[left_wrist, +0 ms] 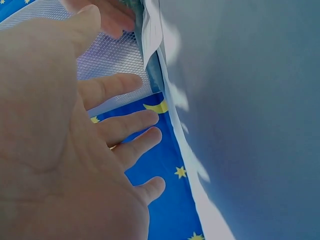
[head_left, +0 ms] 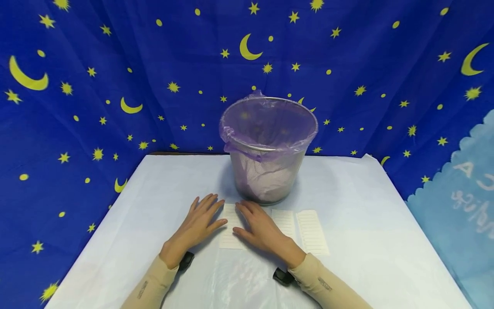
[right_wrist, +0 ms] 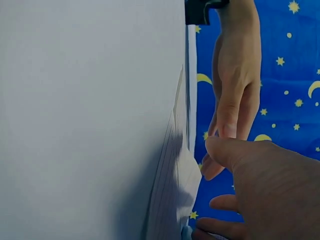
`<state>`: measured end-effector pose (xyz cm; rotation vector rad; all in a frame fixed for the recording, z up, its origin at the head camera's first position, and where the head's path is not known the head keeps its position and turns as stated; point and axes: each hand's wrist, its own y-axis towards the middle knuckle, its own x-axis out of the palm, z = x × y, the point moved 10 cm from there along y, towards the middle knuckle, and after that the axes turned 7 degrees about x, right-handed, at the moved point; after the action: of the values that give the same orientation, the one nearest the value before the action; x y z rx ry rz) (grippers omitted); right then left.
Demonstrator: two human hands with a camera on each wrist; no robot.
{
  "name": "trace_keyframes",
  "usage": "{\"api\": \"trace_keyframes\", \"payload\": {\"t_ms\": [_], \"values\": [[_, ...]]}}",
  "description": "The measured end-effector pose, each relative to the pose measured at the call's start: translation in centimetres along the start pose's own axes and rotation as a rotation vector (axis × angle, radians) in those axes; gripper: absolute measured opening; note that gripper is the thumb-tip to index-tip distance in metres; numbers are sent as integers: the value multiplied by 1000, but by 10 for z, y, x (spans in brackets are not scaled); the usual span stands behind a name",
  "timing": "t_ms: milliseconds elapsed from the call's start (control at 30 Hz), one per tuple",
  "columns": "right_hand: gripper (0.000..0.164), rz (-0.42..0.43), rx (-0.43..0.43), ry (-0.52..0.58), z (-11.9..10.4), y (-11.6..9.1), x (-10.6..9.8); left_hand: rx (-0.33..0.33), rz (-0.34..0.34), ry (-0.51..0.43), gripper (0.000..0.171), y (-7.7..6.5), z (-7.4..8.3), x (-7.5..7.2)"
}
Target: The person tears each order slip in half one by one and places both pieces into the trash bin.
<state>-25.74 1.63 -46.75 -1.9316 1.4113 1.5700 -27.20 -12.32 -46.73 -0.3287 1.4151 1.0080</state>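
Three lined paper sheets lie side by side on the white table: a left sheet [head_left: 230,238], a middle sheet [head_left: 284,221] and a right sheet [head_left: 312,234]. My left hand [head_left: 198,223] has its fingers spread, with the fingertips by the left sheet's left edge. In the left wrist view, the palm and spread fingers [left_wrist: 125,90] hold nothing. My right hand [head_left: 262,229] reaches over the left and middle sheets and covers part of both. Its fingers look relaxed, nothing in them; whether they touch the paper I cannot tell.
Just behind the sheets stands a mesh wastebasket [head_left: 266,176], lined with a purple plastic bag [head_left: 247,141] folded over its rim. A blue curtain [head_left: 193,56] with yellow moons and stars hangs behind the white table [head_left: 359,206]. Each wrist carries a black device.
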Motion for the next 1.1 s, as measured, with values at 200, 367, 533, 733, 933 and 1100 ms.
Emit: {"api": "trace_keyframes", "payload": {"t_ms": [200,367,533,733,933,1100], "values": [[73,-24,-7,-28,-3,14,11,21,18,3,61,-1,2,-1],[75,-60,23,-45,-2,20,19,21,7,2,62,-3,2,1],[76,-80,5,-70,-3,23,23,12,4,6,62,-3,1,1],[77,-38,-14,-103,-3,27,19,16,20,-2,62,0,1,-1],[77,-5,-8,-97,-1,27,17,12,8,5,62,-1,1,1],[70,4,9,-69,2,26,17,15,21,1,61,-2,1,1]]}}
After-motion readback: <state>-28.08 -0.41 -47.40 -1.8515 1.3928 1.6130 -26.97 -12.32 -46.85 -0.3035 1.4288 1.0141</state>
